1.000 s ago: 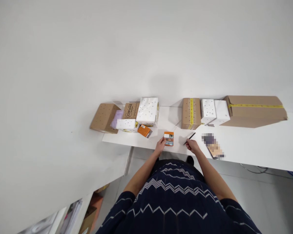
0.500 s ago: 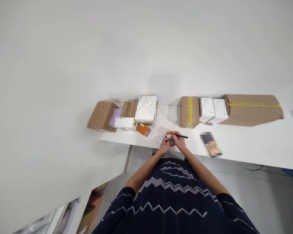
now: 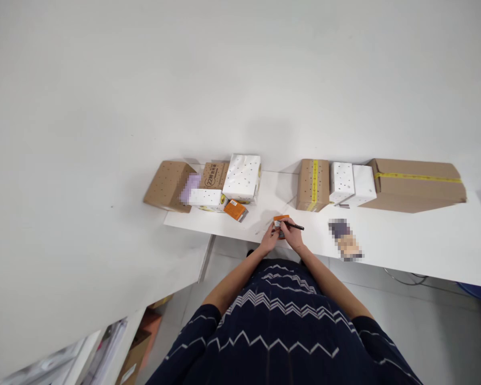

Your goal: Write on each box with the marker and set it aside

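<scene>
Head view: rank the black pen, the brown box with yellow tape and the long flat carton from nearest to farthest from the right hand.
1. black pen: held in the right hand, tip pointing right.
2. brown box with yellow tape: behind the hand, standing by the wall.
3. long flat carton: far right along the wall.

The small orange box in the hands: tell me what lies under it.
The small orange box sits over the white table, gripped by the left hand; the right hand holds a black pen. Both hands cover its underside.
</scene>
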